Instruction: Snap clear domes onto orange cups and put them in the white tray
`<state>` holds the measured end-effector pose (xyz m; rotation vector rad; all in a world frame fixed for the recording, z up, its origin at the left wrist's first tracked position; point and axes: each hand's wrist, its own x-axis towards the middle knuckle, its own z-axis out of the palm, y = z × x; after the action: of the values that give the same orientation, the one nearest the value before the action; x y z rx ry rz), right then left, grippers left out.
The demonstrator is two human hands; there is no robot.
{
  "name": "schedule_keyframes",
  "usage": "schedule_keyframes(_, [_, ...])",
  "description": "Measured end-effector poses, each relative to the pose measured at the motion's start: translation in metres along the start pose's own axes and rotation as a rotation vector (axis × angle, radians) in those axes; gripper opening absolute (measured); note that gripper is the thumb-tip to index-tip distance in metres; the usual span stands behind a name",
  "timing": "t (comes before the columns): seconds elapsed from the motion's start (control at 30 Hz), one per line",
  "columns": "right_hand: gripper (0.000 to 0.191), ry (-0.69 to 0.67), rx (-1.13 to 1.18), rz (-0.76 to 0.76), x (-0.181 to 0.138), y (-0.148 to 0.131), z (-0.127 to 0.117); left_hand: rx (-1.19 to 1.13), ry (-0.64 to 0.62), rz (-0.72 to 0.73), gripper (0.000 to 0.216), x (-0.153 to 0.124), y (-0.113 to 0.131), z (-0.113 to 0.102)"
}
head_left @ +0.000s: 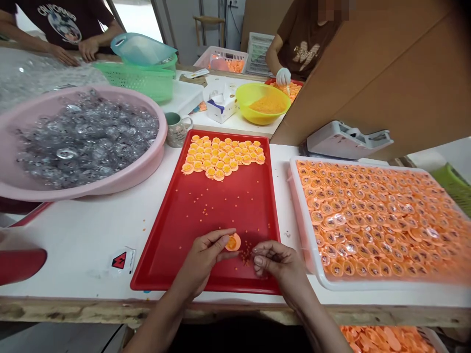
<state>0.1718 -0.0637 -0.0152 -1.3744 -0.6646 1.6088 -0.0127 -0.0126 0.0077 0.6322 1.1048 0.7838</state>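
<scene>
Orange piece (233,242) is held above the red tray (217,206), left hand (206,254) fingers being clamped on it; one clear piece (261,273), hardly visible, is pinched by the right hand (275,260).

Held orange disc (233,242): one is seen
Laid discs (214,160): dozens are seen
Pink tub (162,132): one is seen
Mug (175,132): one is seen

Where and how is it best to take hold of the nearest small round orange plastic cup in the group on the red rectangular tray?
Probably pinch the cup by its pale rim, coming from the near side: open tray lies there, while neighbouring cups crowd behind. Keep it level, as its middle looks filled.
</scene>
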Motion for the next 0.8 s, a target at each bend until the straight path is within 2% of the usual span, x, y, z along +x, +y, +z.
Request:
schedule_keyframes(0.13, [0.031,0.047,0.035,-0.026,-0.002,-0.005,-0.003,0.010,0.050,-0.002,0.035,0.001,-0.002,0.009])
schedule_keyframes(0.3, [0.019,0.069,-0.055,-0.080,-0.001,-0.009,-0.012,0.100,0.061,-0.027,0.040,0.002,-0.004,0.018])
schedule_keyframes(0.43, [0.018,0.053,-0.123,-0.073,0.001,-0.014,-0.015,0.125,0.039,0.002,0.039,0.003,-0.005,0.022])
schedule_keyframes(0.57, [0.014,0.005,-0.244,-0.146,0.007,-0.021,-0.007,0.077,-0.002,0.002,0.038,0.002,-0.006,0.022])
schedule_keyframes(0.7, [0.005,0.026,-0.355,-0.219,0.014,-0.023,0.005,0.111,-0.040,-0.016,0.041,0.000,-0.012,0.023])
schedule_keyframes(0.8, [0.007,0.067,-0.508,-0.358,0.016,-0.022,0.011,0.167,-0.075,0.028,0.039,0.001,-0.017,0.024])
